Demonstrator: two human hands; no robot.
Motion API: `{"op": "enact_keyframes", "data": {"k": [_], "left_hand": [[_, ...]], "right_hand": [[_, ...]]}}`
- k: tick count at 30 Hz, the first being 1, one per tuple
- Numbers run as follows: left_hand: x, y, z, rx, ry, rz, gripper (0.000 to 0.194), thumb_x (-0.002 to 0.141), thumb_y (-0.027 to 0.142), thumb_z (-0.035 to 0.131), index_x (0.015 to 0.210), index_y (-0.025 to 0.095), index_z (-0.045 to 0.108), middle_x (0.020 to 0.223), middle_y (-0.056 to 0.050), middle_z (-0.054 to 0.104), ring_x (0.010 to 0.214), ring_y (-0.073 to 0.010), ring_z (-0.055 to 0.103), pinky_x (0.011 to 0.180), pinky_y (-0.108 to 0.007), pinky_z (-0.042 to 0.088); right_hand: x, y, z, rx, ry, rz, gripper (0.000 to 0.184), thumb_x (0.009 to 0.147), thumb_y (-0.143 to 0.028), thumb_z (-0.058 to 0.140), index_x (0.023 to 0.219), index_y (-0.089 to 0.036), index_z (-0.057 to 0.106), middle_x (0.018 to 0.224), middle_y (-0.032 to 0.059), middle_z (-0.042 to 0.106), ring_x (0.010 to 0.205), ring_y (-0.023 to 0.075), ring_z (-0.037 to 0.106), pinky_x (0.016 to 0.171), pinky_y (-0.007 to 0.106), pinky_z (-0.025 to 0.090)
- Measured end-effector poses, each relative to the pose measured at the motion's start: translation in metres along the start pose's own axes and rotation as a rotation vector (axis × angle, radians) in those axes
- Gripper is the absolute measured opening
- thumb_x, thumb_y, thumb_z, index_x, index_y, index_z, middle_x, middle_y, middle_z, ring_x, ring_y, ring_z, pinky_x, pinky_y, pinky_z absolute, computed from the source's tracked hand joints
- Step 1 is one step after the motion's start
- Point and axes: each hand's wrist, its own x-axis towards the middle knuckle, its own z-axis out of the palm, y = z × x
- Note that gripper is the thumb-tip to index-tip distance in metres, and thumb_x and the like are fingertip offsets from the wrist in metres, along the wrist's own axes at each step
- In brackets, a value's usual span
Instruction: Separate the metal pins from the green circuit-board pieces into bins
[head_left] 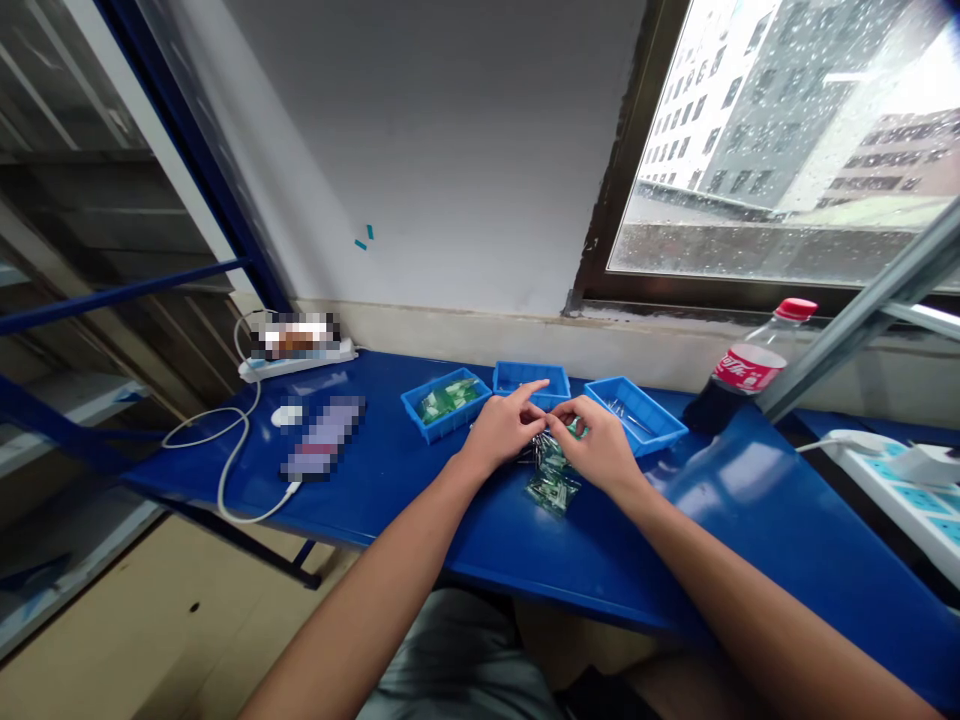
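Observation:
My left hand [504,432] and my right hand [595,440] meet fingertip to fingertip over the blue table. Both pinch at one spot, the left index finger sticking out; what is between the fingertips is too small to make out. Right below them lie small shiny metal parts [529,452] and green-tinted clear plastic bags. One small bag of metal parts [552,492] rests nearest to me. Behind the hands stand a blue bin of filled green bags [450,400], a middle blue bin [531,372] partly hidden by my left hand, and a right blue bin with metal pieces [637,418].
A cola bottle [750,365] stands at the back right beside a metal post [862,310]. Power strips lie at the far right [900,490] and back left [300,365]. A white cable [225,490] loops near a blurred-out flat object [324,440] on the left.

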Motion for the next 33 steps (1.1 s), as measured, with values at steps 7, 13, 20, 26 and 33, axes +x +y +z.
{"op": "enact_keyframes", "data": {"k": [7, 13, 20, 26, 33], "left_hand": [[0.0, -0.001, 0.002, -0.024, -0.04, 0.054, 0.062, 0.09, 0.019, 0.071, 0.151, 0.026, 0.058, 0.103, 0.0, 0.084, 0.098, -0.0207, 0.08, 0.091, -0.03, 0.06], [0.005, 0.004, 0.001, -0.316, 0.078, -0.028, 0.054, 0.09, 0.024, 0.074, 0.143, 0.021, 0.063, 0.105, -0.006, 0.082, 0.095, -0.0209, 0.078, 0.092, -0.034, 0.062], [0.01, -0.006, 0.004, -0.554, 0.115, -0.127, 0.056, 0.084, 0.031, 0.084, 0.135, 0.015, 0.067, 0.105, -0.011, 0.08, 0.097, -0.0221, 0.077, 0.092, -0.036, 0.061], [0.011, -0.007, 0.005, -0.522, 0.055, -0.136, 0.034, 0.083, 0.043, 0.085, 0.1, 0.014, 0.082, 0.115, -0.014, 0.079, 0.11, -0.0274, 0.074, 0.103, -0.04, 0.057], [0.012, -0.005, 0.001, -0.658, 0.158, -0.198, 0.035, 0.068, 0.039, 0.095, 0.083, 0.013, 0.076, 0.105, -0.013, 0.079, 0.111, -0.0279, 0.073, 0.106, -0.044, 0.054]], "right_hand": [[0.001, -0.005, -0.002, 0.08, -0.017, 0.102, 0.011, 0.091, -0.032, 0.065, 0.087, -0.023, 0.069, 0.088, 0.0049, 0.073, 0.073, 0.021, 0.065, 0.067, 0.035, 0.051], [0.003, -0.004, -0.005, 0.216, 0.041, 0.236, 0.023, 0.095, -0.043, 0.065, 0.093, -0.021, 0.072, 0.089, 0.0062, 0.075, 0.075, 0.0225, 0.067, 0.066, 0.034, 0.052], [0.0, -0.005, -0.001, 0.161, -0.046, 0.145, 0.033, 0.1, -0.051, 0.061, 0.096, -0.021, 0.075, 0.09, 0.0074, 0.074, 0.071, 0.0214, 0.064, 0.063, 0.034, 0.049], [-0.001, -0.002, 0.002, 0.279, -0.075, 0.227, 0.038, 0.099, -0.056, 0.063, 0.101, -0.02, 0.075, 0.089, 0.0054, 0.076, 0.06, 0.0173, 0.057, 0.054, 0.031, 0.044], [-0.002, -0.005, 0.003, 0.228, -0.071, 0.206, 0.033, 0.098, -0.051, 0.064, 0.103, -0.021, 0.078, 0.096, 0.007, 0.077, 0.07, 0.0199, 0.064, 0.057, 0.031, 0.046]]}}
